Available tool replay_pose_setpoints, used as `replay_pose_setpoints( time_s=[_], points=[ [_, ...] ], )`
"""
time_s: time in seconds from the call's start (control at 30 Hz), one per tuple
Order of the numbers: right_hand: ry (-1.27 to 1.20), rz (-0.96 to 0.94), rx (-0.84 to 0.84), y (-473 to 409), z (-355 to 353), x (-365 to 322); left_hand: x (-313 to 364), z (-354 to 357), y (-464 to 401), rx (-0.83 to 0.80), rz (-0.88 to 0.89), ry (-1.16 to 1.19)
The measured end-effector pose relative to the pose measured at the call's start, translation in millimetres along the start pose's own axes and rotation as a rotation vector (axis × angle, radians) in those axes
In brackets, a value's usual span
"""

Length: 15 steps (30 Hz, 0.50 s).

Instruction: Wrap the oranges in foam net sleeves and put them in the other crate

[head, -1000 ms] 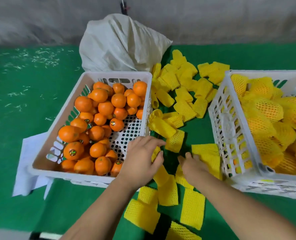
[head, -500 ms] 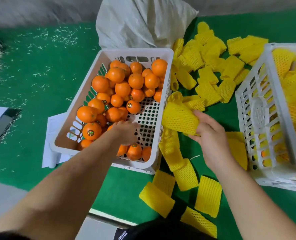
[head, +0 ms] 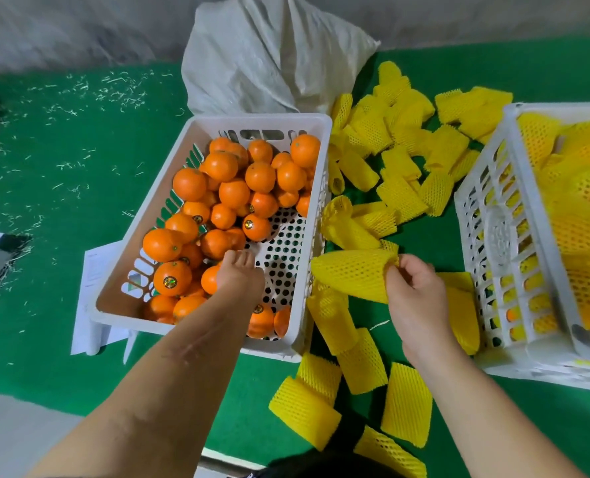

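On the green mat, two white crates flank loose yellow sleeves.

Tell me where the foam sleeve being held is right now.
In the head view, the foam sleeve sits centre-right, pinched by the right hand above the green mat, between the crate of oranges on its left and the second crate.

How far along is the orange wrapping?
Well underway, not finished. The right crate already holds many wrapped oranges. The right hand pinches a foam sleeve while the left hand reaches among the bare oranges; dozens remain in the left crate.
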State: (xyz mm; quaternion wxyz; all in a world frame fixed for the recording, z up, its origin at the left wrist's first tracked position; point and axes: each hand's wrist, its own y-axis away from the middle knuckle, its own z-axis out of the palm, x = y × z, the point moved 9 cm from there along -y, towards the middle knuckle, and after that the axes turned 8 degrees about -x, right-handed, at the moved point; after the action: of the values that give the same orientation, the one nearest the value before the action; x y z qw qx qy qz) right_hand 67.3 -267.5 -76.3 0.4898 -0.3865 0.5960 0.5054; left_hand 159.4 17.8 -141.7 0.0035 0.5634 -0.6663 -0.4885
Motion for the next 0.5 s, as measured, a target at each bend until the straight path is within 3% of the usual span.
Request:
replay_pose_setpoints(
  time_s=[0.1,0.23,0.37,0.43,0.5],
  points=[
    [-0.103,0.034,0.006,5.8,2.2,3.1,-8.3,-13.3,8.2,0.135,0.021,0.203],
    [-0.172,0.051,-0.046,14.6,9.8,1.0,-39.0,-36.0,38.1,0.286,0.126,0.982],
    [-0.122,-0.034,0.034,27.6,1.5,-18.6,-56.7,-59.3,112.0,0.612,0.296,1.42],
    [-0.105,-0.119,0.1,35.0,-3.4,-36.3,-45.4,-67.0,154.0,0.645,0.476,1.625],
    [-0.098,-0.217,0.145,44.7,-3.5,-57.2,-26.0,-73.7,189.3,0.554,0.669,1.819]
  ],
)
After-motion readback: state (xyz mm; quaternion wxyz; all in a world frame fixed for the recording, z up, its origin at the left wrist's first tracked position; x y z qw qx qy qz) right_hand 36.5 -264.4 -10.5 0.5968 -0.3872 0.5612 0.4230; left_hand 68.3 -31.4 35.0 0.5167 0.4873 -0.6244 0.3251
